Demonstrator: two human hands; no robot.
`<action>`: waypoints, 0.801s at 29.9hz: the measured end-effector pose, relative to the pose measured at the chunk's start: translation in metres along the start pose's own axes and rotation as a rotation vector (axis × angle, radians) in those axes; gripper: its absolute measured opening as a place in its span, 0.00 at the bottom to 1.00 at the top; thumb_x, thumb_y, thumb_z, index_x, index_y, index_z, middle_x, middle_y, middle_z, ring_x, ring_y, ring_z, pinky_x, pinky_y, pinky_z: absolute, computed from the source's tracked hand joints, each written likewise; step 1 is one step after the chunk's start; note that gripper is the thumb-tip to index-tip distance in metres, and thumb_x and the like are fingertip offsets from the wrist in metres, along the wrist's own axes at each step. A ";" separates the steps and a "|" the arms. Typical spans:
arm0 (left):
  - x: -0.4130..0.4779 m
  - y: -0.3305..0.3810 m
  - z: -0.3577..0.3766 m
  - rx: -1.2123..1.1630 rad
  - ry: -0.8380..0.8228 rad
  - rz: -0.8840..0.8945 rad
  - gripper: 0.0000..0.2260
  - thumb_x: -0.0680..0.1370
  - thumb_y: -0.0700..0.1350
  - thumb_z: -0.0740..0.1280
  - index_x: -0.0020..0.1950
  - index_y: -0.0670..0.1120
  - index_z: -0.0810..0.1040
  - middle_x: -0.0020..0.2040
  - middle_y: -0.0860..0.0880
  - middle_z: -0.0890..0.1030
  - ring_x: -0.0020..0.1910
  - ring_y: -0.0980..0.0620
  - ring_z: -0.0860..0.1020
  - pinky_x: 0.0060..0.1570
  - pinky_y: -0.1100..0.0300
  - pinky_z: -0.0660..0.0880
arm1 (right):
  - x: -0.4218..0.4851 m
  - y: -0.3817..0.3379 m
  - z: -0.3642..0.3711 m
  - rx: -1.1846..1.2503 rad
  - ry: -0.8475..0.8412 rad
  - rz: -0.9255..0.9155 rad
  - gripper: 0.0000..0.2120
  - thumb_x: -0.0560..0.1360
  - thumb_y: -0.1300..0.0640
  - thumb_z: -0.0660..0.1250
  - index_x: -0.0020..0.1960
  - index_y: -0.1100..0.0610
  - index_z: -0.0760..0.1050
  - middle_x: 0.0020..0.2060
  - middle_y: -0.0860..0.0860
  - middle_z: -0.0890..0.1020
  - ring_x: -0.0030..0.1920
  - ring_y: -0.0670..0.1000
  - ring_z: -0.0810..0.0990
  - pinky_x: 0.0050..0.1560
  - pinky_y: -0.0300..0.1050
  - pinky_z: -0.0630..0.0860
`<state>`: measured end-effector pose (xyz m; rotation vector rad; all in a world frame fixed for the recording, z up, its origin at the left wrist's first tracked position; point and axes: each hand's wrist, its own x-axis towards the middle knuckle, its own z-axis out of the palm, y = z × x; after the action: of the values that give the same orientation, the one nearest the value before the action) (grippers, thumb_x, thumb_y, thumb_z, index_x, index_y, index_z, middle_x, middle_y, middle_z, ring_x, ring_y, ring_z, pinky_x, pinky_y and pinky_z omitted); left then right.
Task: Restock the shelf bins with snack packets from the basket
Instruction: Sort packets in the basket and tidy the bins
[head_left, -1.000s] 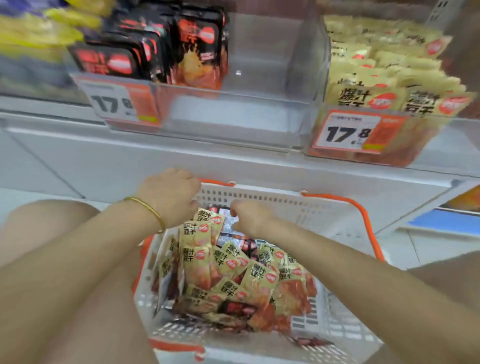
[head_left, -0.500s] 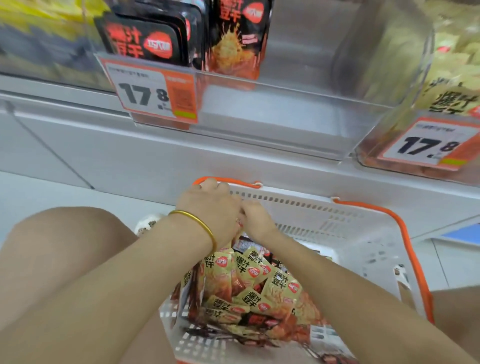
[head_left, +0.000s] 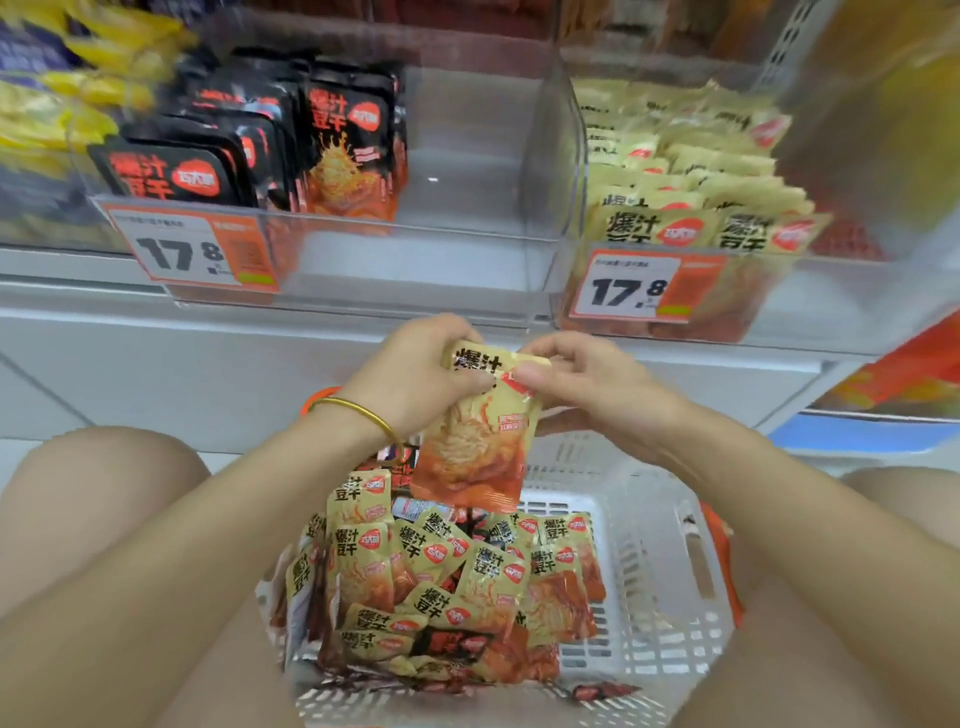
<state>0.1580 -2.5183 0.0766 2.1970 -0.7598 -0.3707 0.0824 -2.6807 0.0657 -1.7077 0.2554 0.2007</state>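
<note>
Yellow foil with bold black characters, a red round logo and an orange food print below marked the snack packet (head_left: 480, 436) held upright above the white slotted plastic basket (head_left: 654, 561). The left hand (head_left: 415, 379) and the right hand (head_left: 587, 384) both pinched its top edge, thumbs in front and fingers curled behind. More matching yellow packets (head_left: 441, 582) lay heaped in the basket. Above, the clear plastic shelf bin (head_left: 467, 249) stood partly filled with black packets (head_left: 348, 150).

Pale grey shelf front (head_left: 218, 358) above a light floor (head_left: 810, 457)
</note>
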 end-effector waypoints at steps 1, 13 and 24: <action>0.001 0.011 0.001 -0.061 0.016 0.006 0.06 0.74 0.41 0.71 0.43 0.48 0.75 0.35 0.55 0.74 0.33 0.59 0.72 0.33 0.68 0.70 | -0.009 -0.003 -0.006 0.072 -0.032 0.039 0.16 0.69 0.56 0.71 0.55 0.58 0.75 0.42 0.52 0.83 0.41 0.51 0.82 0.46 0.50 0.81; 0.091 0.169 0.013 0.144 0.292 0.388 0.15 0.79 0.46 0.63 0.64 0.43 0.71 0.58 0.48 0.75 0.57 0.51 0.74 0.60 0.59 0.69 | -0.065 -0.093 -0.198 0.335 0.654 -0.182 0.12 0.73 0.64 0.66 0.57 0.62 0.76 0.49 0.57 0.83 0.47 0.54 0.84 0.47 0.55 0.81; 0.174 0.180 0.052 0.726 -0.096 0.183 0.26 0.82 0.56 0.46 0.78 0.46 0.50 0.78 0.44 0.49 0.77 0.46 0.48 0.75 0.51 0.49 | 0.079 -0.058 -0.282 -0.411 0.771 0.128 0.28 0.64 0.59 0.79 0.62 0.62 0.74 0.58 0.57 0.80 0.57 0.56 0.79 0.60 0.53 0.76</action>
<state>0.1965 -2.7519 0.1731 2.7523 -1.2901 -0.1085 0.1707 -2.9551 0.1412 -2.1193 0.9446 -0.3505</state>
